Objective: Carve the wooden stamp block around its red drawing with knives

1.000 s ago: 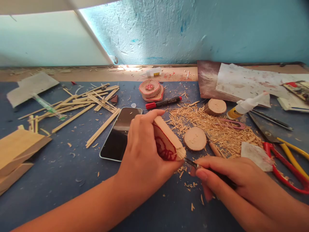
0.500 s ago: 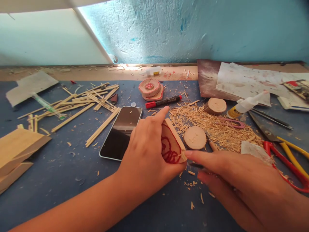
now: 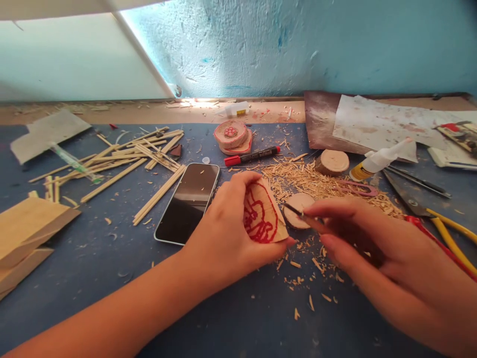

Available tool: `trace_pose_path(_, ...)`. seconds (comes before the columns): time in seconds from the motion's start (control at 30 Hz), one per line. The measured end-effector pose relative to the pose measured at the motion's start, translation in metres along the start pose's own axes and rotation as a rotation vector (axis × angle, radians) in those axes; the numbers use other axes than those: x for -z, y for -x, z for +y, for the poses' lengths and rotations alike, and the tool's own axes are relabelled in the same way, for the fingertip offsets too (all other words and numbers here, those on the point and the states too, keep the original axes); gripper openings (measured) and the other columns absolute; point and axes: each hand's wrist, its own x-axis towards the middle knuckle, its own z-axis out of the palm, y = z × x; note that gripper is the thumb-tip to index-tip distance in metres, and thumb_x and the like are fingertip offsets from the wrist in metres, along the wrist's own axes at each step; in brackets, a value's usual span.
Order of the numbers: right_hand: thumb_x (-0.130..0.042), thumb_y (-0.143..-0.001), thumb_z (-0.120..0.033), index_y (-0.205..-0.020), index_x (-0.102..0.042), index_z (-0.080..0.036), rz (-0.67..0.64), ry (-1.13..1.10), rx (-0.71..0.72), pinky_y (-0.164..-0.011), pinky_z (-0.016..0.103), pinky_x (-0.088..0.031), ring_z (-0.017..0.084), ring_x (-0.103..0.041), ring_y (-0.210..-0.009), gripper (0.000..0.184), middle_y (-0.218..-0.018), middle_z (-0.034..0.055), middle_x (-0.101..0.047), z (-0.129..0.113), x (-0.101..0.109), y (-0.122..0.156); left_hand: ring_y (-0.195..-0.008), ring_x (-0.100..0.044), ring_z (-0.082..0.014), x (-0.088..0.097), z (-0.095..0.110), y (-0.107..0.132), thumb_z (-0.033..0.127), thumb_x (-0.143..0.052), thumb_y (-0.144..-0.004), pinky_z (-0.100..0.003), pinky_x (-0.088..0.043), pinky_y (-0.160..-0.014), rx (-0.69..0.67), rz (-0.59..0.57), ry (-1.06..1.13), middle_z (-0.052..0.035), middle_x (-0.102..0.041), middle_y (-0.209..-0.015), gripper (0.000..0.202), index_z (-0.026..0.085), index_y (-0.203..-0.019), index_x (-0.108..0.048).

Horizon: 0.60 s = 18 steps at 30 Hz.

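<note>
My left hand (image 3: pixel 223 228) is closed around a small wood block (image 3: pixel 263 214) with a red marker drawing on its upper face. The thumb lies along its near edge and the fingers cover its left side. Just to the right, my right hand (image 3: pixel 376 248) pinches a carving knife (image 3: pixel 310 219), whose thin dark blade points left towards the block and is apart from it. Most of the knife's handle is hidden in the fingers. Behind the blade lies a round wood slice (image 3: pixel 298 204), partly covered.
Wood shavings (image 3: pixel 309 179) spread beyond my hands. A phone (image 3: pixel 190 199) lies left, near wooden sticks (image 3: pixel 122 159) and larger blocks (image 3: pixel 30 228). Further back are a marker (image 3: pixel 252 156) and carved discs (image 3: pixel 231 134). A glue bottle (image 3: pixel 380 161) and shears (image 3: pixel 413 204) are at right.
The knife has come away from the block's right corner as my right hand drew back. My left hand has tilted the block, so more of the red drawing shows.
</note>
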Motion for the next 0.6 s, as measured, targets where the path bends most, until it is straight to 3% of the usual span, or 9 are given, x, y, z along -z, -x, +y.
trace_pose_path(0.13, -0.074, -0.116, -0.041, -0.149, -0.083, -0.045, 0.019, -0.154, -0.029, -0.104, 0.034, -0.079, 0.033, -0.081, -0.146, 0.034, -0.159, 0.0041, -0.08, 0.003, 0.018, 0.002, -0.139, -0.075, -0.038, 0.001, -0.007, -0.007, 0.052, -0.113, -0.076, -0.06, -0.062, -0.128, -0.091, -0.017, 0.013, -0.0161, -0.075, -0.149, 0.1, 0.02, -0.158, -0.066)
trace_pose_path(0.23, -0.078, -0.115, -0.047, -0.143, -0.088, -0.049, 0.067, -0.276, -0.1, -0.092, 0.035, -0.082, 0.032, -0.09, -0.124, 0.03, -0.152, 0.0035, -0.084, 0.004, 0.03, 0.001, -0.142, -0.074, -0.0369, -0.001, -0.011, -0.011, 0.054, -0.114, -0.077, -0.059, -0.06, -0.131, -0.148, -0.031, 0.025, -0.0168, -0.074, -0.153, 0.105, 0.02, -0.164, -0.067)
trace_pose_path(0.3, -0.076, -0.116, -0.044, -0.119, -0.091, -0.044, 0.189, -0.289, -0.137, -0.087, 0.034, -0.08, 0.028, -0.09, -0.11, 0.016, -0.134, 0.0041, -0.087, 0.005, 0.034, -0.003, -0.143, -0.074, -0.0364, -0.003, -0.013, -0.013, 0.052, -0.115, -0.077, -0.059, -0.059, -0.133, -0.15, -0.048, 0.047, -0.0173, -0.073, -0.156, 0.108, 0.021, -0.168, -0.066)
trace_pose_path(0.4, -0.07, -0.119, -0.037, -0.094, -0.082, -0.037, 0.306, -0.324, -0.146, -0.092, 0.034, -0.075, 0.024, -0.084, -0.106, 0.027, -0.109, 0.0051, -0.081, -0.001, 0.033, -0.017, -0.146, -0.072, -0.0367, -0.005, -0.012, -0.015, 0.049, -0.116, -0.076, -0.06, -0.058, -0.135, -0.135, -0.078, 0.085, -0.0186, -0.07, -0.16, 0.113, 0.019, -0.172, -0.065)
trace_pose_path(0.5, -0.07, -0.114, -0.024, -0.084, -0.075, -0.032, 0.272, -0.509, -0.17, -0.09, 0.035, -0.072, 0.021, -0.079, -0.096, 0.032, -0.102, 0.0023, -0.077, -0.02, 0.034, -0.039, -0.145, -0.072, -0.036, -0.004, -0.006, -0.018, 0.047, -0.116, -0.076, -0.06, -0.059, -0.133, -0.133, -0.086, 0.091, -0.0175, -0.07, -0.162, 0.112, 0.022, -0.173, -0.065)
trace_pose_path(0.57, -0.071, -0.111, -0.024, -0.08, -0.075, -0.029, 0.223, -0.63, -0.22, -0.07, 0.03, -0.065, 0.015, -0.068, -0.075, 0.031, -0.105, -0.0003, -0.078, -0.037, 0.037, -0.057, -0.143, -0.074, -0.0352, 0.0, -0.001, -0.021, 0.046, -0.116, -0.076, -0.059, -0.06, -0.132, -0.137, -0.071, 0.066, -0.0158, -0.071, -0.161, 0.109, 0.024, -0.171, -0.068)
trace_pose_path(0.6, -0.073, -0.112, -0.032, -0.078, -0.075, -0.029, 0.156, -0.666, -0.25, -0.063, 0.029, -0.061, 0.014, -0.062, -0.068, 0.034, -0.09, 0.0003, -0.073, -0.045, 0.039, -0.066, -0.142, -0.075, -0.0353, 0.002, 0.001, -0.023, 0.046, -0.117, -0.074, -0.058, -0.061, -0.131, -0.137, -0.063, 0.045, -0.0155, -0.072, -0.16, 0.109, 0.023, -0.169, -0.069)
